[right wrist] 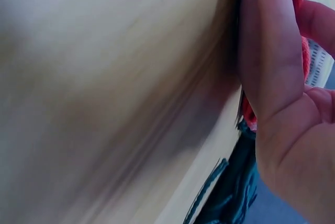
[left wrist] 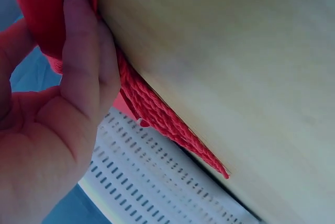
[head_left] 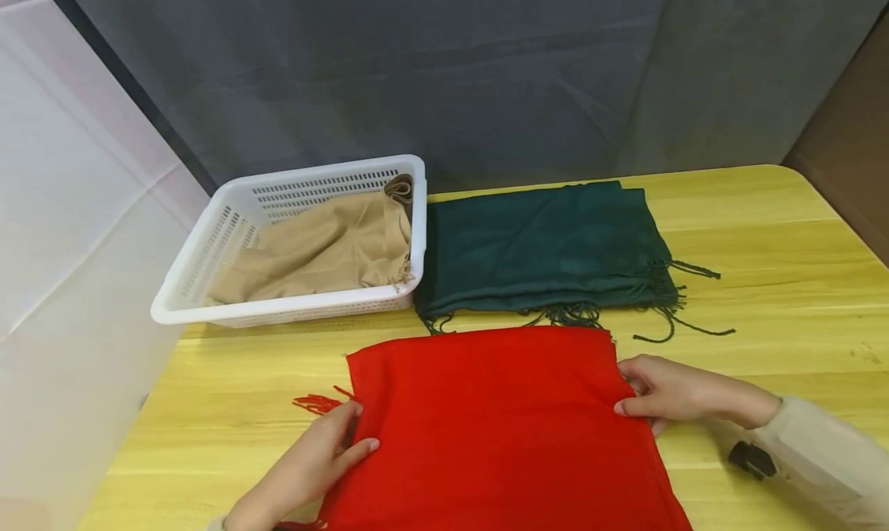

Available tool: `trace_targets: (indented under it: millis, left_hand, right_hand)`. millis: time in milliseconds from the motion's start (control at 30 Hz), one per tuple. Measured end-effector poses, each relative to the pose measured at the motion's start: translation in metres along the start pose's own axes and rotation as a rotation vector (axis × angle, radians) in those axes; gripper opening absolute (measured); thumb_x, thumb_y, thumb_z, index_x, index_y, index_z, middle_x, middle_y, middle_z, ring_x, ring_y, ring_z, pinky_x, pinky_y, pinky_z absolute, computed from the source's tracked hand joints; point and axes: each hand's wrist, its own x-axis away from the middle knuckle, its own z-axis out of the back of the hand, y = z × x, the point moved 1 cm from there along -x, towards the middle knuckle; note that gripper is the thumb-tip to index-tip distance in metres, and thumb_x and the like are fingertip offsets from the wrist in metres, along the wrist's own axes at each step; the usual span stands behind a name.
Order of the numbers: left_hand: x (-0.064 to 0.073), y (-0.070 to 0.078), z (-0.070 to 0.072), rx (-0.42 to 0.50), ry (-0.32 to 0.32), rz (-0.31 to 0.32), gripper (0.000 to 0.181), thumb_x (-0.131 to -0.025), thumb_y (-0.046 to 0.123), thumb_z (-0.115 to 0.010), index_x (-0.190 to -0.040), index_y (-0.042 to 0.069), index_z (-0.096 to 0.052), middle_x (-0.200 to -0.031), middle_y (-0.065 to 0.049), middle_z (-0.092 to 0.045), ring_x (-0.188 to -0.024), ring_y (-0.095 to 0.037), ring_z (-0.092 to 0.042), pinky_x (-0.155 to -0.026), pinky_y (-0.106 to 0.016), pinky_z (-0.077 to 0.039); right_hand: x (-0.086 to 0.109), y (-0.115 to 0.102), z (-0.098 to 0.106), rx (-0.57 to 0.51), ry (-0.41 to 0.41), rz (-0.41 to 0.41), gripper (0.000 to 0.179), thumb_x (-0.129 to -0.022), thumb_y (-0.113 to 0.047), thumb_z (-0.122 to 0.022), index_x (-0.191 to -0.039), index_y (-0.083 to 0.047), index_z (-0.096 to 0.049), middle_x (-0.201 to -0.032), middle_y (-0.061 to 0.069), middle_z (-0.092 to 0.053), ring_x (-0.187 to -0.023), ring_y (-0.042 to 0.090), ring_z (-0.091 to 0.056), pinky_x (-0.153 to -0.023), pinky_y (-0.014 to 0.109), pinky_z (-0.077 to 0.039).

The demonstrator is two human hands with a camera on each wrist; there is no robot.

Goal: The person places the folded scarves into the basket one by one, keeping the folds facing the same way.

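Note:
A red fringed scarf (head_left: 493, 431), folded into a broad rectangle, spreads across the near part of the table in the head view. My left hand (head_left: 312, 458) grips its left edge, thumb on top and fingers underneath. On the opposite side my right hand (head_left: 670, 392) pinches the right edge in the same way. Red tassels (left wrist: 162, 119) stick out beyond the left fingers in the left wrist view. Just behind the red scarf lies a folded dark green scarf (head_left: 535, 245), its fringe (right wrist: 230, 187) also showing below my right hand in the right wrist view.
A white perforated plastic basket (head_left: 292, 309) stands at the back left, against the green scarf's left end. Inside it are a folded tan scarf (head_left: 326, 245) and a rolled brown cloth (head_left: 399, 189). A dark grey curtain (head_left: 417, 76) hangs behind the yellow wooden table (head_left: 785, 284).

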Motion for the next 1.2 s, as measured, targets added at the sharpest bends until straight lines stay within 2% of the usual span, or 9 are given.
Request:
trace_targets:
  millis: [267,367,467,600,733,833,1000,1133,1200]
  left_hand:
    - [0.0,0.001,-0.002,-0.015,0.026,-0.021,0.025,-0.078,0.026,-0.067,-0.085,0.009,-0.049,-0.061,0.009,-0.037,-0.057,-0.003,-0.038,-0.054,-0.019,-0.034]
    - [0.0,-0.001,0.001,0.004,0.047,0.018,0.028,-0.076,0.029,-0.069,-0.08,0.012,-0.048,-0.058,0.008,-0.037,-0.054,-0.003,-0.037,-0.052,-0.019,-0.033]
    - [-0.001,-0.005,0.004,0.012,0.111,0.087,0.029,-0.073,0.028,-0.072,-0.079,0.012,-0.048,-0.06,0.006,-0.04,-0.056,-0.005,-0.039,-0.053,-0.019,-0.034]
    - [-0.002,-0.01,0.01,-0.004,0.193,0.172,0.03,-0.074,0.025,-0.071,-0.086,0.006,-0.051,-0.074,-0.001,-0.045,-0.066,-0.011,-0.043,-0.059,-0.022,-0.04]
    - [-0.001,-0.014,0.013,-0.058,0.17,0.242,0.044,-0.077,0.03,-0.068,-0.101,-0.004,-0.051,-0.086,-0.009,-0.047,-0.073,-0.016,-0.046,-0.066,-0.029,-0.044]
    - [0.0,-0.017,0.014,-0.109,0.134,0.26,0.056,-0.078,0.036,-0.065,-0.108,-0.008,-0.05,-0.091,-0.012,-0.048,-0.077,-0.019,-0.047,-0.069,-0.034,-0.044]
    - [0.0,-0.015,0.014,-0.123,0.115,0.251,0.056,-0.079,0.039,-0.064,-0.107,-0.008,-0.053,-0.089,-0.011,-0.05,-0.081,-0.021,-0.047,-0.071,-0.036,-0.043]
    - [-0.002,-0.01,0.015,-0.011,0.06,0.237,0.05,-0.079,0.036,-0.065,-0.106,-0.005,-0.055,-0.089,-0.005,-0.055,-0.08,-0.015,-0.05,-0.072,-0.033,-0.044]
    - [-0.002,-0.009,0.016,0.06,0.027,0.235,0.051,-0.079,0.035,-0.065,-0.109,-0.005,-0.055,-0.094,-0.006,-0.059,-0.08,-0.013,-0.053,-0.073,-0.032,-0.045]
  right_hand:
    - [0.005,0.002,0.001,-0.023,-0.001,0.021,0.031,-0.084,-0.017,-0.06,-0.07,-0.008,-0.035,-0.051,-0.007,-0.035,-0.039,0.007,-0.046,-0.044,0.026,-0.046]
    - [0.005,0.001,0.002,-0.001,0.036,0.066,0.029,-0.083,-0.016,-0.061,-0.069,-0.007,-0.037,-0.052,-0.009,-0.036,-0.043,0.003,-0.041,-0.044,0.021,-0.041]
    - [0.006,0.002,0.006,0.018,0.094,0.106,0.024,-0.082,-0.013,-0.062,-0.07,-0.004,-0.042,-0.055,-0.008,-0.04,-0.048,0.002,-0.039,-0.043,0.019,-0.034]
    - [0.008,0.003,0.01,0.025,0.168,0.083,0.018,-0.081,-0.014,-0.063,-0.081,0.001,-0.052,-0.066,-0.004,-0.052,-0.057,0.004,-0.047,-0.05,0.02,-0.04]
    - [0.008,0.004,0.014,0.006,0.221,0.027,0.025,-0.082,-0.013,-0.062,-0.095,0.008,-0.055,-0.082,0.004,-0.059,-0.073,0.01,-0.055,-0.063,0.022,-0.047]
    - [0.009,0.006,0.015,-0.022,0.256,0.0,0.033,-0.083,-0.012,-0.06,-0.103,0.012,-0.053,-0.09,0.008,-0.061,-0.08,0.015,-0.057,-0.067,0.023,-0.048]
    - [0.008,0.007,0.014,-0.151,0.283,-0.012,0.048,-0.085,-0.015,-0.058,-0.115,0.02,-0.042,-0.104,0.024,-0.058,-0.091,0.017,-0.058,-0.073,0.024,-0.049]
    - [0.009,0.01,0.01,-0.359,0.233,-0.013,0.061,-0.088,-0.015,-0.055,-0.124,0.024,-0.024,-0.12,0.033,-0.044,-0.097,0.011,-0.057,-0.078,0.028,-0.048]
    - [0.009,0.01,0.008,-0.484,0.194,-0.014,0.067,-0.089,-0.015,-0.053,-0.128,0.023,-0.013,-0.124,0.032,-0.041,-0.099,0.012,-0.056,-0.081,0.032,-0.047]
